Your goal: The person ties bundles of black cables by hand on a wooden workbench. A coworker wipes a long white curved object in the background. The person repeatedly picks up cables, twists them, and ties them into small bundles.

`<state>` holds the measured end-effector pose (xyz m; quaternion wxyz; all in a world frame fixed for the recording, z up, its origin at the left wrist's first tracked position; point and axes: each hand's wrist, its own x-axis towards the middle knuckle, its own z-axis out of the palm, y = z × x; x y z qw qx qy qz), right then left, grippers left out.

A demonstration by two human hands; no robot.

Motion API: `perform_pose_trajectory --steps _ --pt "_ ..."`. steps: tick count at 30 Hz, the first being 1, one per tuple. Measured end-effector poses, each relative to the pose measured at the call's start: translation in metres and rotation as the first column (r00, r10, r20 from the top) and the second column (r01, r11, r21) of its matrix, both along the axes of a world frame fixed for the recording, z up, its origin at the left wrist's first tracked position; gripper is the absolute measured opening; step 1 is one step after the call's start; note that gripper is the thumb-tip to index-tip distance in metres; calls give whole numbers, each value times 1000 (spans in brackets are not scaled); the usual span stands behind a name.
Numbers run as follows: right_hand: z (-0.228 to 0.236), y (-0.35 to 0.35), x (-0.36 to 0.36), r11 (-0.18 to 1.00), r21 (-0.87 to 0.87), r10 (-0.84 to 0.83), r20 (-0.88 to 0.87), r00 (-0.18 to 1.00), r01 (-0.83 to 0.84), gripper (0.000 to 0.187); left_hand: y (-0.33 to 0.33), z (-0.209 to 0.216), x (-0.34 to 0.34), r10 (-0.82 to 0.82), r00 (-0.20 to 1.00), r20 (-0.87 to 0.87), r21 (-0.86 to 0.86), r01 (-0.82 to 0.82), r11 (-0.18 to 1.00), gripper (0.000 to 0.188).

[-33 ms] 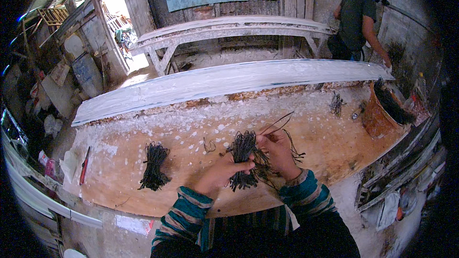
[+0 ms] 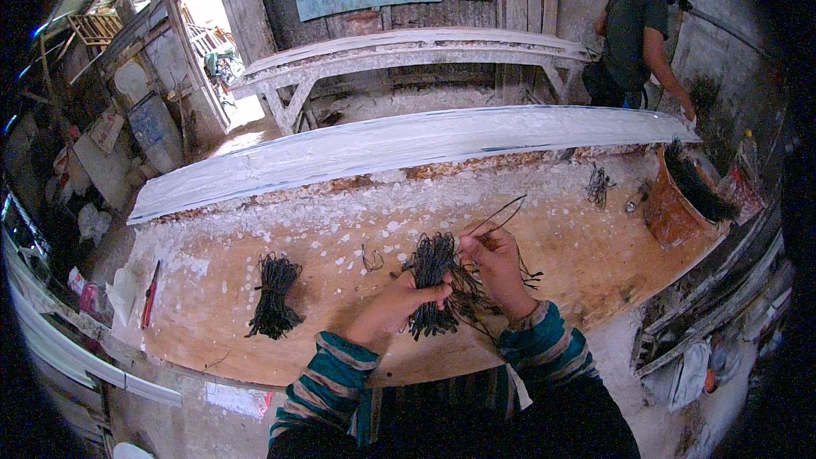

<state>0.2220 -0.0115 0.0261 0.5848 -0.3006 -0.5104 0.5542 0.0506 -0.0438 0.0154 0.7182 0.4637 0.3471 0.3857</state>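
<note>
My left hand [image 2: 402,301] is wrapped round the middle of a bundle of dark looped strands [image 2: 432,257], cord or wire. The loops stick up above my thumb and the ends hang below it. Close by on the right, my right hand [image 2: 495,265] pinches a thin dark strand [image 2: 508,212], its tip rising up and to the right. More loose strands [image 2: 467,293] hang between the two hands, partly hidden by my right fingers. A second bundle [image 2: 275,296], drawn in at its middle, lies on the wooden table [image 2: 340,348] to the left.
A red-handled knife-like tool [image 2: 150,295] lies near the table's left edge. At the right, an orange-brown bucket [image 2: 667,208] full of dark strands lies tilted. A small tangle of strands [image 2: 598,187] is nearby. Along the far edge runs a white-coated board [image 2: 408,143]. Beyond, a person [image 2: 633,34] bends down.
My right hand has shifted slightly up and right with the pinched strand, whose tip now points further right. My left hand keeps its grip on the bundle.
</note>
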Motion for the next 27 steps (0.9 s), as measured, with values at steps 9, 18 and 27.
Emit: perform_pose_trajectory --steps 9,18,27 --pt "6 9 8 994 -66 79 -48 996 -82 5 15 -5 -10 313 897 312 -86 -302 949 20" --pt "-6 -1 -14 922 -129 387 359 849 -366 10 10 -4 -2 413 874 256 81 -445 892 32" --pt "-8 1 -12 941 154 123 677 726 -303 25 7 0 6 400 917 14 282 -387 878 37"
